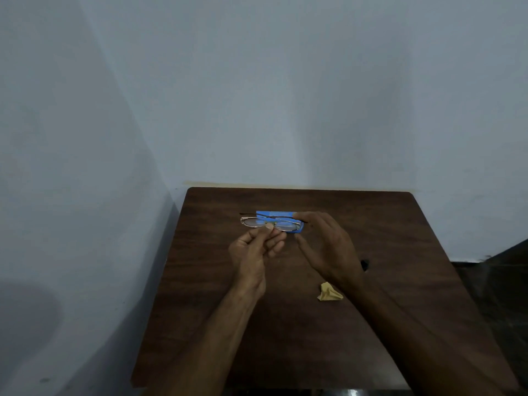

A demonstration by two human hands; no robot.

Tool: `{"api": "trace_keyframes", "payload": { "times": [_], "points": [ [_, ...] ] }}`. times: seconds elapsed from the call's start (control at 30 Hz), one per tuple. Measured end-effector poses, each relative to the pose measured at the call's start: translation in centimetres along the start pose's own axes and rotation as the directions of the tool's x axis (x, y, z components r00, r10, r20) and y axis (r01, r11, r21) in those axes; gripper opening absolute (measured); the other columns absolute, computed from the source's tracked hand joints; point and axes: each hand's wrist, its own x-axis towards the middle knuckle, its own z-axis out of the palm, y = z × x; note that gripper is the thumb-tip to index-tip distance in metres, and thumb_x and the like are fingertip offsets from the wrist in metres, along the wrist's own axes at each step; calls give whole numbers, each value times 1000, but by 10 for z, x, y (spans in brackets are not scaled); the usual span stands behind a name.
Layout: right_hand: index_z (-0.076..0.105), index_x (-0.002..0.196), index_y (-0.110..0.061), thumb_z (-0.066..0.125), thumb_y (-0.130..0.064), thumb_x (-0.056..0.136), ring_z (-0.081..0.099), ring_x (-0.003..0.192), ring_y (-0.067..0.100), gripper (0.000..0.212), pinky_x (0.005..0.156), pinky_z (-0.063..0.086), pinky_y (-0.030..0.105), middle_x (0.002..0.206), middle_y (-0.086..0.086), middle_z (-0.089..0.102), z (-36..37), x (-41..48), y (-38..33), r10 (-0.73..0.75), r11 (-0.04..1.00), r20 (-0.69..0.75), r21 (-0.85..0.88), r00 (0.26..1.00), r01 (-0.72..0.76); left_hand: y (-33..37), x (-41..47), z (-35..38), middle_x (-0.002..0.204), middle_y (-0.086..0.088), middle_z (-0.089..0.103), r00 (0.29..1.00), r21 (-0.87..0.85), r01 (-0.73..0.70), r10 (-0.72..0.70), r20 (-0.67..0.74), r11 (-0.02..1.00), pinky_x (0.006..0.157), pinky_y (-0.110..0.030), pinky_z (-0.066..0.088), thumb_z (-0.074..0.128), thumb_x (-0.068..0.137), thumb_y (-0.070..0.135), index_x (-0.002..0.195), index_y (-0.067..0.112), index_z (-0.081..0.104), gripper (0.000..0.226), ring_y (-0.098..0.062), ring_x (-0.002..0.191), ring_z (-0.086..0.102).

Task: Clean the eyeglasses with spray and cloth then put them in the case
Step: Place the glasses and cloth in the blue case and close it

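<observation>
The brown table (pixel 371 224) sits under both hands. The left hand (pixel 254 250) pinches the eyeglasses (pixel 253 222) at the middle, thumb against finger, just past its fingertips. The right hand (pixel 325 241) bends its fingers over the right end of the blue case (pixel 264 213), which lies under the eyeglasses; I cannot tell if it grips. The yellow cloth (pixel 328 292) lies crumpled beside the right wrist. The pinch is tiny, so the eyeglasses could slip or twist. A thin arm could catch on the case and bend. A finger could smudge a lens.
</observation>
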Motion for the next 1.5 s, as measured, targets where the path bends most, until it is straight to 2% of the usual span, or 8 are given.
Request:
{"api": "trace_keyframes", "payload": {
  "times": [0.37, 0.63, 0.77, 0.83, 0.93, 1.03, 1.23, 1.5],
  "points": [
    [73, 104, -9, 76, -6, 92, 70, 104, 13, 13, 85, 59, 38, 110, 1, 72, 9, 9, 2, -44, 997, -94, 53, 995, 49, 4, 7, -5, 96, -16, 81, 995, 22, 79, -80, 55, 997, 68, -26, 64, 75, 93, 12, 102, 5, 78, 12, -19, 80, 80],
    [76, 101, -11, 79, -2, 88, 74, 100, 13, 15, 88, 61, 42, 104, -4, 77, 18, 27, 25, 298, 900, -124, 366, 946, -236, -23, 26, -41, 96, -13, 81, 996, 350, 75, -89, 23, 934, 71, -31, 64, 71, 97, 15, 108, 5, 77, 16, -26, 86, 80],
    [76, 104, -10, 77, -4, 89, 75, 98, 19, 16, 87, 62, 42, 101, 1, 78, 21, 35, 45, 439, 791, -69, 503, 896, -349, -42, 68, -73, 99, 0, 80, 998, 655, -57, 64, 14, 753, 82, -35, 65, 74, 96, 19, 104, 24, 76, 10, -14, 92, 78],
    [76, 102, -5, 77, -2, 89, 76, 97, 24, 14, 85, 63, 42, 100, 6, 78, 24, 39, 55, 488, 731, -59, 572, 871, -371, -46, 97, -82, 102, 10, 77, 969, 821, -218, 215, 119, 528, 87, -28, 62, 74, 96, 21, 108, 31, 74, 16, -6, 95, 74],
    [74, 102, 0, 76, -1, 89, 76, 95, 22, 13, 81, 64, 35, 99, 10, 78, 29, 45, 66, 529, 677, -31, 618, 848, -400, -54, 141, -86, 109, 8, 75, 892, 880, -402, 324, 315, 252, 92, -20, 54, 73, 97, 19, 115, 23, 74, 19, 0, 101, 68],
    [74, 102, -1, 76, -4, 88, 76, 93, 18, 14, 78, 63, 28, 99, 9, 78, 35, 47, 79, 559, 654, -9, 619, 829, -435, -66, 176, -85, 121, -2, 72, 852, 882, -468, 295, 433, 56, 103, -22, 44, 71, 97, 14, 121, 15, 73, 24, -12, 113, 64],
    [74, 102, -1, 76, -6, 89, 76, 97, 26, 15, 82, 64, 34, 99, 10, 78, 47, 42, 109, 616, 609, 8, 630, 788, -483, -89, 213, -85, 133, -11, 70, 788, 814, -579, 221, 574, -47, 116, -33, 42, 69, 98, 11, 129, 8, 70, 31, -22, 128, 62],
    [75, 102, -3, 78, -8, 87, 75, 92, 26, 17, 82, 63, 37, 95, 11, 79, 57, 34, 135, 662, 577, 42, 608, 748, -545, -92, 241, -81, 121, -15, 75, 773, 783, -606, 124, 621, -145, 100, -38, 55, 68, 99, 10, 124, 5, 72, 26, -28, 111, 72]
  ]
}}
